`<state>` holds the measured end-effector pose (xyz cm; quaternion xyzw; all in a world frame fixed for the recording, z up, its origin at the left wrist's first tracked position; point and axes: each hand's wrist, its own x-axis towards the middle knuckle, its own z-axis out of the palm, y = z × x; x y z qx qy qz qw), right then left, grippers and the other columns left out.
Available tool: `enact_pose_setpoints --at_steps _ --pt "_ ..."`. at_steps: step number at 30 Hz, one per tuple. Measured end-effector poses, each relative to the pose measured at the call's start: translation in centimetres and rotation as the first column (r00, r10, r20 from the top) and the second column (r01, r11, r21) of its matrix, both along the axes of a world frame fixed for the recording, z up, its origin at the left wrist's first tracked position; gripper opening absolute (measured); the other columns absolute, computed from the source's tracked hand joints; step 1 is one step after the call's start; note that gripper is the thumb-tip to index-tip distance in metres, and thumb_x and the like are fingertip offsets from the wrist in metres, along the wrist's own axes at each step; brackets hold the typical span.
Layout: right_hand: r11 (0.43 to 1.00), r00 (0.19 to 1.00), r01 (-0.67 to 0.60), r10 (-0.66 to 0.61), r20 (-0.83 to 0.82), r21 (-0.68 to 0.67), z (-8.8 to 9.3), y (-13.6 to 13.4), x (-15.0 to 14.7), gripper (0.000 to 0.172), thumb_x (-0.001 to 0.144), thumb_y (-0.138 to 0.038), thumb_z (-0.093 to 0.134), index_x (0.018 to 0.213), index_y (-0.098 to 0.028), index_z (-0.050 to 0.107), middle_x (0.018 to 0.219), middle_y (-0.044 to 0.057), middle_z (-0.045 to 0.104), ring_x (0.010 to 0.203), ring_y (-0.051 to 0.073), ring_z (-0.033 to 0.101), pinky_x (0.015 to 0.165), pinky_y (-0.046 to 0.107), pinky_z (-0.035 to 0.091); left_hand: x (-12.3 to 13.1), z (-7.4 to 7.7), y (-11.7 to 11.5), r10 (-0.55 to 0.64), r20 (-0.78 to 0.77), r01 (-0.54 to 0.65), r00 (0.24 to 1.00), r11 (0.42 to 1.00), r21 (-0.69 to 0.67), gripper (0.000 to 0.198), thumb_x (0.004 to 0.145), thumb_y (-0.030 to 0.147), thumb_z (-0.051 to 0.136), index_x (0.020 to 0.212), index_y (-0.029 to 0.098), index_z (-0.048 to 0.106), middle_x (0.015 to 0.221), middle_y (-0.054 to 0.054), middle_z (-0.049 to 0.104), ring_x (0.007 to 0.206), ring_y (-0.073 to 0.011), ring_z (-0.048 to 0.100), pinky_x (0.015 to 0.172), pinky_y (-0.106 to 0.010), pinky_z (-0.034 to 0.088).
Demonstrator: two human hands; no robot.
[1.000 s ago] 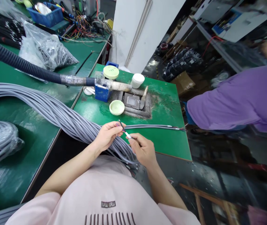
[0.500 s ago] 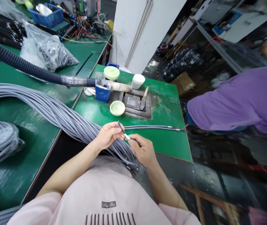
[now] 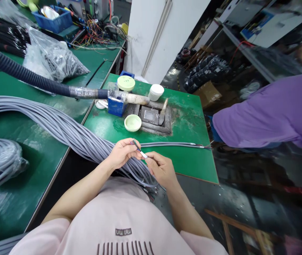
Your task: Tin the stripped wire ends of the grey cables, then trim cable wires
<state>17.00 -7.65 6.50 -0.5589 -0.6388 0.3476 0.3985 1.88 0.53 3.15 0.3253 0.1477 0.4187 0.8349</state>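
Blue bin [image 3: 55, 25] near tangled wires [image 3: 94, 32], white pillar [image 3: 140, 32], purple-clad person [image 3: 270, 109], brown cardboard [image 3: 209, 92]

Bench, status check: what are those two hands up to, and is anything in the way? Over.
Left hand: pinching thin wires. Right hand: gripping their cable by its white section. Gray cable bundle passes beneath; no obstruction seen.

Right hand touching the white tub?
No: the right hand grips a cable at its white section, and the white tub stands apart.
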Motion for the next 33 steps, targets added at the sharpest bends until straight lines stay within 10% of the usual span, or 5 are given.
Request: enact_pose_setpoints --at_steps 13,21,33 --pt "1.0 0.999 0.014 -0.015 0.044 0.008 0.1 0.2 0.0 0.026 0.091 -0.033 0.049 0.087 -0.016 0.067 0.049 -0.007 0.045 0.043 0.007 0.037 0.046 0.02 0.031 -0.3 -0.2 0.2 0.138 -0.082 -0.117 0.987 0.968 0.223 0.019 0.072 0.028 0.076 0.073 0.012 0.065 0.062 -0.001 0.065 0.055 -0.0113 0.066 0.058 -0.02 0.055" --pt "0.983 0.973 0.086 -0.118 0.199 0.162 -0.5 0.1 -0.1 0.026 0.092 -0.034 0.047 0.094 -0.017 0.066 0.05 -0.006 0.047 0.045 0.009 0.043 0.051 0.022 0.035 1.1 0.2 -0.8 0.079 -0.011 -0.08 0.997 0.988 -0.131 0.02 0.064 0.024 0.074 0.067 0.012 0.059 0.056 0.001 0.062 0.046 -0.0071 0.059 0.05 -0.016 0.054" --pt "0.937 0.937 0.031 -0.148 0.315 0.347 -1.4 0.1 0.2 0.037 0.095 -0.026 0.042 0.131 -0.021 0.051 0.067 0.0 0.061 0.057 0.013 0.057 0.061 0.025 0.048 1.1 0.5 -1.3 0.082 -0.058 -0.094 0.995 0.96 -0.265 0.023 0.065 0.023 0.074 0.074 0.012 0.056 0.059 -0.001 0.066 0.053 -0.0103 0.065 0.056 -0.018 0.057"
